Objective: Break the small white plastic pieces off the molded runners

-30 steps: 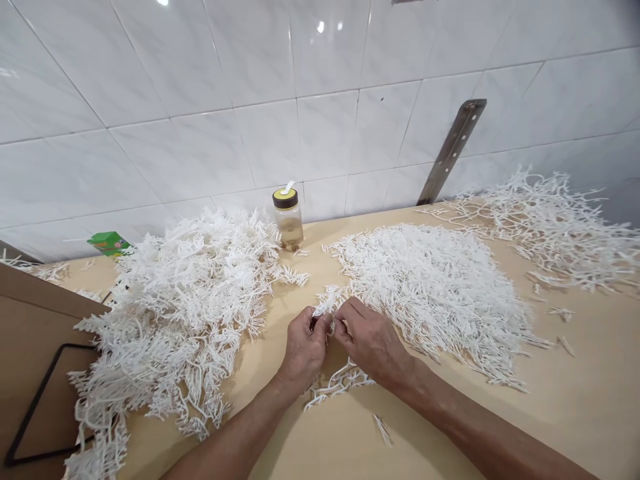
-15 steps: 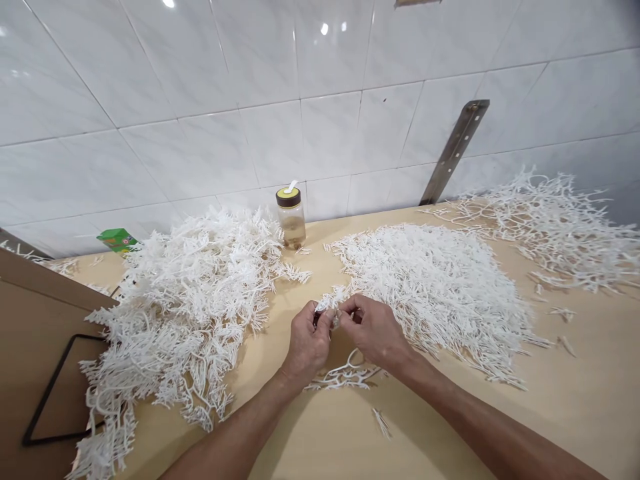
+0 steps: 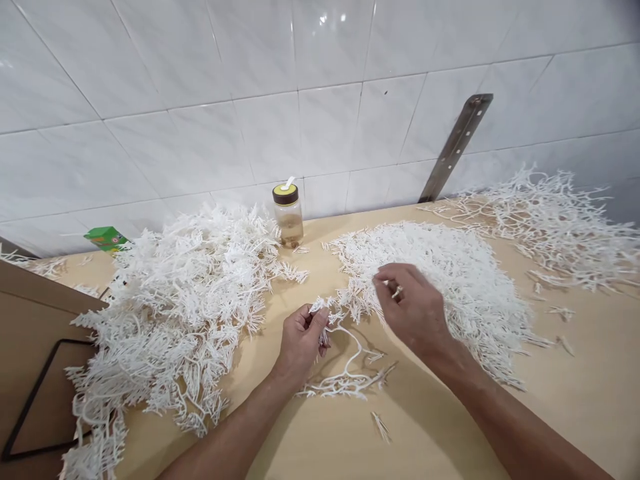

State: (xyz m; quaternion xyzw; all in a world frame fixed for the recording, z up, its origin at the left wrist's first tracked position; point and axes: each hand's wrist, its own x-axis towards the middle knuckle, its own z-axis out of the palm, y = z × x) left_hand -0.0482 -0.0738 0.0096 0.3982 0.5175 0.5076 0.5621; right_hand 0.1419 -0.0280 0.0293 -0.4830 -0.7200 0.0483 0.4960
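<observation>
My left hand (image 3: 301,341) is closed around a white plastic-like branching sprig (image 3: 320,307), its thumb pressed on the stem. My right hand (image 3: 413,303) hovers over the near left part of a broad heap of short white twigs (image 3: 450,267). Its fingers are curled, and a small white twig piece (image 3: 397,291) shows between them. Below my hands, bare white branching stems (image 3: 345,382) lie on the wooden table (image 3: 320,443). A few loose twigs (image 3: 381,427) lie nearer to me.
A large heap of bushy white sprigs (image 3: 200,293) covers the left side. Behind it stand a lidded jar (image 3: 289,217) and a green box (image 3: 105,237). Bare stems (image 3: 565,227) pile up at right, beside a metal bracket (image 3: 456,147) against the tiled wall. A cardboard box (image 3: 35,320) borders the left.
My right hand has pulled away from the left, moving right and up with a small white piece. The left hand keeps hold of the sprig and has shifted slightly left.
</observation>
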